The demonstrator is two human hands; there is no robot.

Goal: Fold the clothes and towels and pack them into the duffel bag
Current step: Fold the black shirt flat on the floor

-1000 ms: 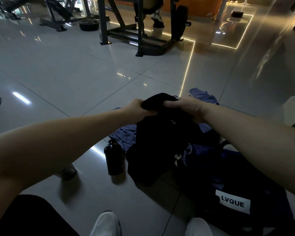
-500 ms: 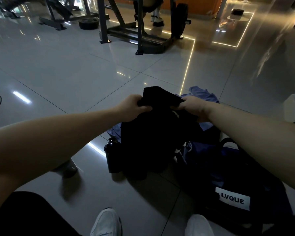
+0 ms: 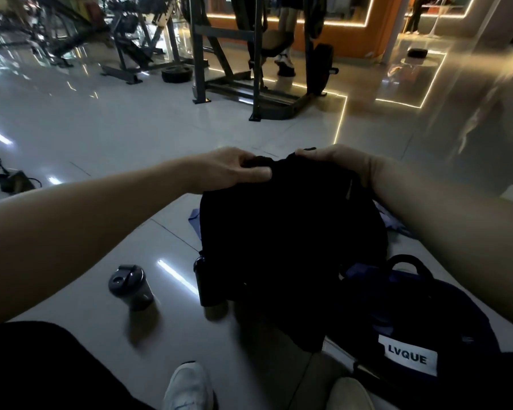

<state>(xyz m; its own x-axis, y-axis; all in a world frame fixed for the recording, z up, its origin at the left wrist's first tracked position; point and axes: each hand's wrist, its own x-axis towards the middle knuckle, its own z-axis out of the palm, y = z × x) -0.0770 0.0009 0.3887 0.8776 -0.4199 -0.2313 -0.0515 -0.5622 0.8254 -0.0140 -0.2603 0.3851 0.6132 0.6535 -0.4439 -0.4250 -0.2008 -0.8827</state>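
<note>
A black garment (image 3: 290,238) hangs in the air in front of me. My left hand (image 3: 234,170) pinches its top edge on the left, and my right hand (image 3: 335,161) grips the top edge on the right. Below and to the right lies the dark navy duffel bag (image 3: 427,318) with a white LVQUE label, its handle standing up. A blue cloth (image 3: 194,220) lies on the floor behind the garment, mostly hidden by it.
A black bottle (image 3: 203,285) stands just left of the hanging garment, and a dark lidded cup (image 3: 131,287) stands further left. My white shoes (image 3: 190,386) are at the bottom. Gym machines (image 3: 249,69) stand further back on the glossy tiled floor.
Both hands have lifted the black garment higher and spread a little apart. The view has tilted up, showing more of the gym and the lidded cup.
</note>
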